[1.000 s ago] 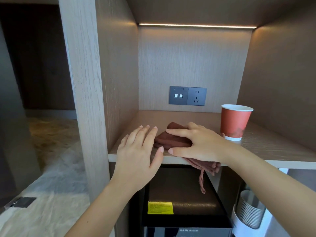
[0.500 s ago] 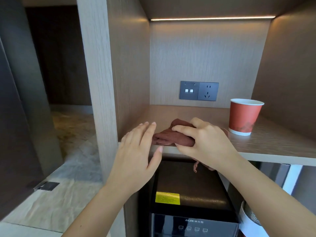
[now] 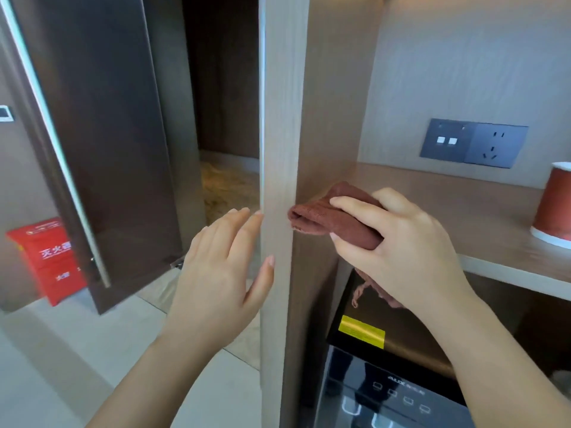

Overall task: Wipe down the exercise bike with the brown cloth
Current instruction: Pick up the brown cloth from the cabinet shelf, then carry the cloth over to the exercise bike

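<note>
My right hand [image 3: 398, 242] grips the folded brown cloth [image 3: 324, 219] and holds it just above the front left corner of the wooden shelf [image 3: 482, 211]. A loose end of the cloth hangs below my wrist. My left hand [image 3: 222, 267] is flat and open, fingers apart, in front of the shelf unit's upright side panel [image 3: 278, 149]. It holds nothing. No exercise bike is in view.
A red paper cup [image 3: 553, 205] stands on the shelf at the right edge. A grey socket plate [image 3: 472, 143] is on the back wall. A black water dispenser [image 3: 389, 359] sits under the shelf. A dark door [image 3: 102, 134] and a red fire box [image 3: 49, 257] are at left.
The view has swung left, bringing the door and red box into sight. My right hand has lifted the cloth off the shelf and carried it left; my left hand has moved left past the panel.
</note>
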`<state>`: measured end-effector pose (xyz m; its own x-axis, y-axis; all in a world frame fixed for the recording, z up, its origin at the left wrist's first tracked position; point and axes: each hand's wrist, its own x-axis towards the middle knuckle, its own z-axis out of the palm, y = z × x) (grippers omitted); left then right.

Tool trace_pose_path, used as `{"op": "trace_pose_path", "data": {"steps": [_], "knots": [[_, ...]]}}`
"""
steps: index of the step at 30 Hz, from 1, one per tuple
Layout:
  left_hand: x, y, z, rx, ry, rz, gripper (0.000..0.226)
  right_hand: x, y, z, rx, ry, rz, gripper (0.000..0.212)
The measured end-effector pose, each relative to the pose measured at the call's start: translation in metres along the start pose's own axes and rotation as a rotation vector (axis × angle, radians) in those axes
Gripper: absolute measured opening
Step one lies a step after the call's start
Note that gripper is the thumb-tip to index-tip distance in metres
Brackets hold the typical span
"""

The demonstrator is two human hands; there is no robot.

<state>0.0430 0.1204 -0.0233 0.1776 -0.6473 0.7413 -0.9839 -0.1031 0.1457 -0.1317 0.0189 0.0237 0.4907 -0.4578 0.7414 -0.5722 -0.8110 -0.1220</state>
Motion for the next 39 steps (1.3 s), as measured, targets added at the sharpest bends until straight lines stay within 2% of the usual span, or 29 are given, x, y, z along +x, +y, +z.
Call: {"op": "trace_pose_path", "data": {"steps": [7,12,18,22,29,34,39], "knots": [[-0.054,-0.048,-0.055,0.105,0.035,-0.150,0.051,0.002,-0.082,0.023,0.393,-0.108,-0.012,0.043],[-0.109,-0.095,-0.116,0.208,0.043,-0.253,0.051,-0.007,-0.167,0.051,0.505,-0.184,-0.098,0.044],[-0.196,-0.160,-0.214,0.356,0.040,-0.408,0.050,-0.034,-0.312,0.086,0.660,-0.288,-0.191,0.033],[-0.263,-0.197,-0.282,0.488,0.043,-0.540,0.050,-0.056,-0.421,0.102,0.782,-0.347,-0.306,0.036],[-0.402,-0.236,-0.404,0.764,0.075,-0.939,0.049,-0.116,-0.616,0.113,0.989,-0.477,-0.564,0.039],[-0.470,-0.259,-0.463,0.892,0.138,-1.106,0.045,-0.153,-0.721,0.118,1.090,-0.572,-0.714,0.041],[-0.521,-0.303,-0.505,0.923,0.190,-1.227,0.048,-0.171,-0.812,0.140,1.156,-0.661,-0.774,0.041]]}}
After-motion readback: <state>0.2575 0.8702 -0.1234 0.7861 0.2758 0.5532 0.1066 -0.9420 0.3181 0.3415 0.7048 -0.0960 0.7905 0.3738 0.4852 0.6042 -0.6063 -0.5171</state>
